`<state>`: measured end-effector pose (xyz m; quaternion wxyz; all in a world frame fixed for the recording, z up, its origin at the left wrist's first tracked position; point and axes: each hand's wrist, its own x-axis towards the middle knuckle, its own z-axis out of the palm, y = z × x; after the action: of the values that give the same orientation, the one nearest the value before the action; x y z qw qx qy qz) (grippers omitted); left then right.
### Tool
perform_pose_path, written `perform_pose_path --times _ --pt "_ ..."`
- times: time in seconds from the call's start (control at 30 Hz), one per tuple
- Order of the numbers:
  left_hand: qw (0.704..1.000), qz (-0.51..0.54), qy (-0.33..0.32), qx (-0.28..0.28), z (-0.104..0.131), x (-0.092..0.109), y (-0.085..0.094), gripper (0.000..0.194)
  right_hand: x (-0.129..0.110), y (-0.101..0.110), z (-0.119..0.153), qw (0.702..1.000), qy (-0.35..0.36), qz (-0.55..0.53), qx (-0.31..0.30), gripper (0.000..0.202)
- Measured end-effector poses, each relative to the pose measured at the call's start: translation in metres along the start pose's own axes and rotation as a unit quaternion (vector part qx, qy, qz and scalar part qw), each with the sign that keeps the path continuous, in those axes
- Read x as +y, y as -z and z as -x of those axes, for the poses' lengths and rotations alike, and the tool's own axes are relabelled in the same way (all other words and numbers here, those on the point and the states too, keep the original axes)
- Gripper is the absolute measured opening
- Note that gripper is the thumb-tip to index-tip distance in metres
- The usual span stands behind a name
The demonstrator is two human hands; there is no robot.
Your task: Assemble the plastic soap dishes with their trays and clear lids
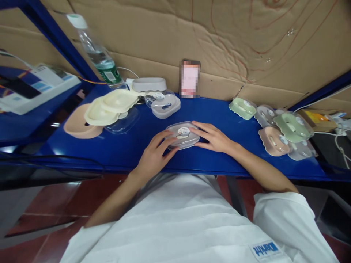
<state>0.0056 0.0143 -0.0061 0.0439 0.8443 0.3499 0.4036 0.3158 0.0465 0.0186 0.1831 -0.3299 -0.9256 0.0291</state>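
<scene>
A grey container with a clear lid (pixel 183 136) and a round white label lies on the blue table (pixel 216 162), close to its front edge. My left hand (pixel 155 153) rests on the container's left side, fingers spread over the lid and rim. From the right, my right hand (pixel 212 138) touches the lid and the right rim, thumb apart from the fingers. Both hands hold the container between them. Behind it sits another grey container (pixel 166 107), partly under a clear lid (pixel 153 96).
At left are cream pieces (pixel 101 111), a peach container (pixel 78 124) and a water bottle (pixel 100 60). A phone (pixel 189 79) leans on the cardboard. Lidded green (pixel 292 126), peach (pixel 274 141) and grey containers are grouped at right. A power strip (pixel 46 89) is far left.
</scene>
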Motion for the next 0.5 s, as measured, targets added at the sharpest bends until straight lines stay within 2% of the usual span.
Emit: perform_pose_path --times 0.17,0.37,0.5 --pt "1.000 0.008 0.009 -0.025 0.002 -0.004 0.000 0.025 -0.004 0.002 -0.001 0.999 0.002 0.031 -0.009 0.061" --pt "1.000 0.009 0.003 -0.028 0.002 -0.004 -0.001 0.027 -0.004 0.003 -0.004 0.998 0.013 0.068 -0.012 0.058" --pt "0.998 -0.008 0.019 -0.053 0.001 0.002 0.004 0.040 -0.003 0.021 0.001 0.997 -0.012 0.076 -0.021 0.058"
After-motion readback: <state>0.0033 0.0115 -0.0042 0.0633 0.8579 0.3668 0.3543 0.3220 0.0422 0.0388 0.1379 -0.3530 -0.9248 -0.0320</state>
